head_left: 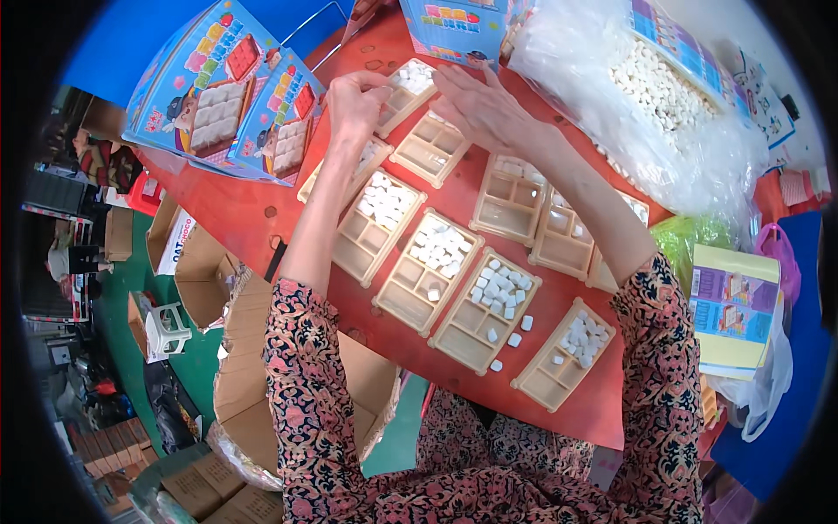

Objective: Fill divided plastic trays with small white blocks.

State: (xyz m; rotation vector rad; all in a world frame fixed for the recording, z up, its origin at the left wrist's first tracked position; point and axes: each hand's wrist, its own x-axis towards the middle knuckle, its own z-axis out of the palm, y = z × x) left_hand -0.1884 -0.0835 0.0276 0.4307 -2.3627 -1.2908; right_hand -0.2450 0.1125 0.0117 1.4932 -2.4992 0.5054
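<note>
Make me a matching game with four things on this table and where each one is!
Things:
1. blue boxes
2. clear bag of white pieces
3. yellow booklet
4. tray under both hands

Places:
A. right edge, near the person's right elbow
B. far left of the red table
C. far middle, touched by the left hand and right hand
D. far right corner

Pairs: 1-B, 2-D, 3-A, 4-C

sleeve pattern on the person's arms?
Dark floral print in pink, orange and black, on the left sleeve and right sleeve; head view.
</note>
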